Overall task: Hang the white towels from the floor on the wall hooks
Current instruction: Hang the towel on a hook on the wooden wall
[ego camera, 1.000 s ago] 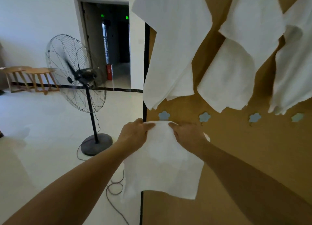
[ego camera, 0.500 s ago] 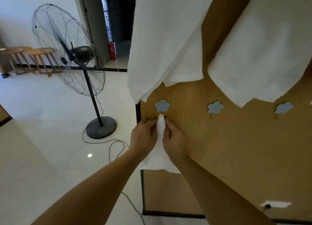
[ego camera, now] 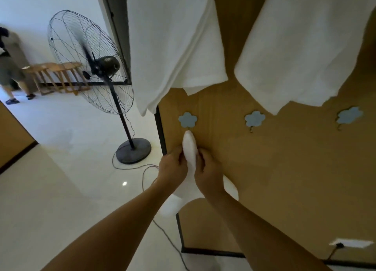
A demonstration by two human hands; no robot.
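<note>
— How many towels?
— Three: one (ego camera: 175, 46) hanging at upper left, one (ego camera: 301, 46) at upper right, one (ego camera: 190, 148) bunched between two hands (ego camera: 173, 167) (ego camera: 209, 173).
— Hooks?
— Three blue flower hooks (ego camera: 187, 119) (ego camera: 254, 118) (ego camera: 349, 115).
— Anything else?
— One fan (ego camera: 91, 63), two wooden stools (ego camera: 55, 75), one wall socket (ego camera: 349, 243), one other person (ego camera: 10, 67).

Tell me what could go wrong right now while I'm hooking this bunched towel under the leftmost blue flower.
The hook under the leftmost blue flower is hidden behind the bunched towel, so the fold may miss it; if the left hand and right hand loosen their grip, it would likely drop. The tail hangs near the fan cord on the floor. The running fan stands close by and could blow a loosely caught towel off.
</note>
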